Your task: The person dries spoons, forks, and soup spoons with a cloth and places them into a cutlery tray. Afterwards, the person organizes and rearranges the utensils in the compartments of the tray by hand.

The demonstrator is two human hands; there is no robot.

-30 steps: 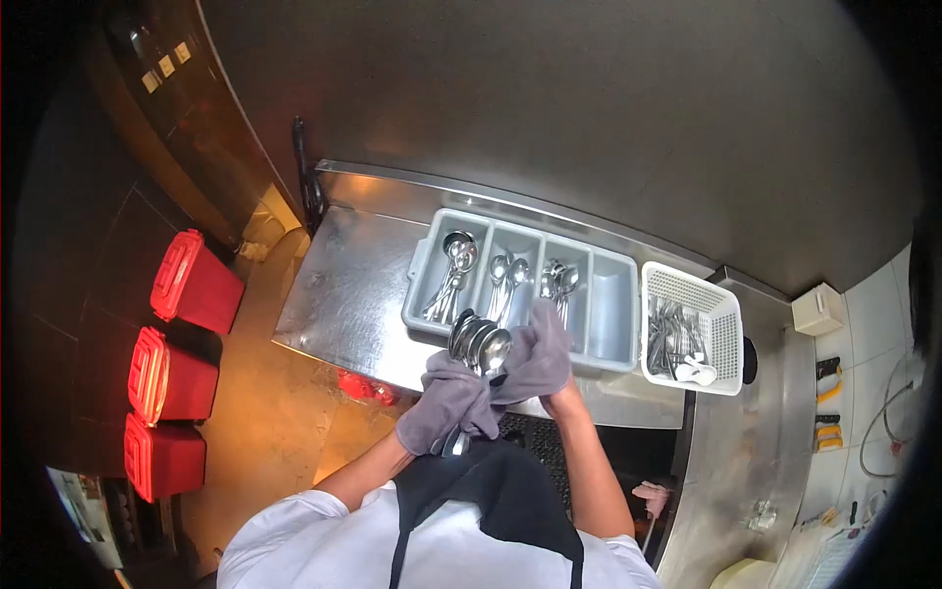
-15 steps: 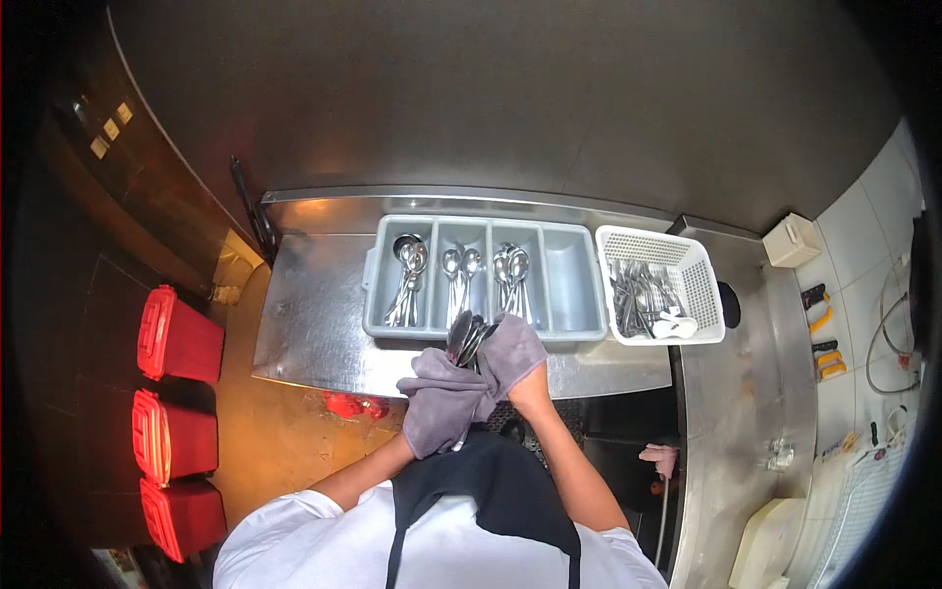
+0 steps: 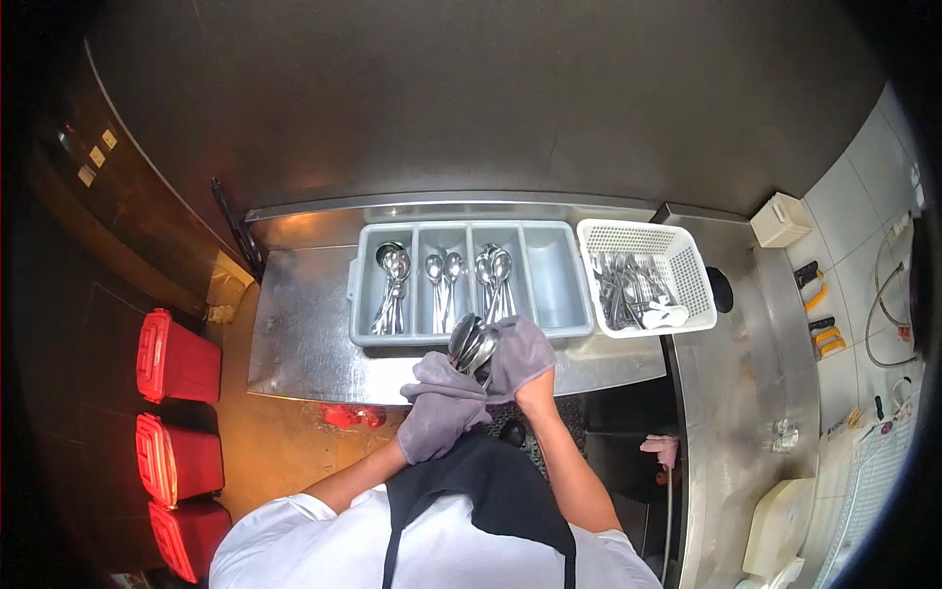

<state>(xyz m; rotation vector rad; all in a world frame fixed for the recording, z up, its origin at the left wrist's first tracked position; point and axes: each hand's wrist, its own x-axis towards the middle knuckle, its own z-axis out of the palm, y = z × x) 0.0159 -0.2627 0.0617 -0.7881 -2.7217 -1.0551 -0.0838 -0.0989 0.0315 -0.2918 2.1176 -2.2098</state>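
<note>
A bunch of metal spoons point(image 3: 473, 346) stands bowls up between my hands, in front of the grey cutlery tray point(image 3: 357, 285). The purple-grey cloth point(image 3: 446, 407) wraps the lower part of the bunch and covers most of both hands. Under its left part, my left hand point(image 3: 432, 432) is closed around the spoon handles. My right hand point(image 3: 535, 386) grips the cloth's other part against the right side of the spoons. The fingers themselves are hidden. Spoons point(image 3: 444, 280) lie in the tray's three left compartments, along with a ladle point(image 3: 389, 253) in the leftmost.
Right of the tray, a white perforated basket point(image 3: 699, 285) holds mixed cutlery and a white-handled piece point(image 3: 665, 315). Both containers rest on a steel table point(image 3: 304, 334). Red lidded bins point(image 3: 182, 358) stand on the floor at left. Knives with yellow handles point(image 3: 827, 339) hang at right.
The spoon bowls have turned and spread, showing more of their shiny faces. The cloth on the right has shifted slightly around them. The whole view has moved a little.
</note>
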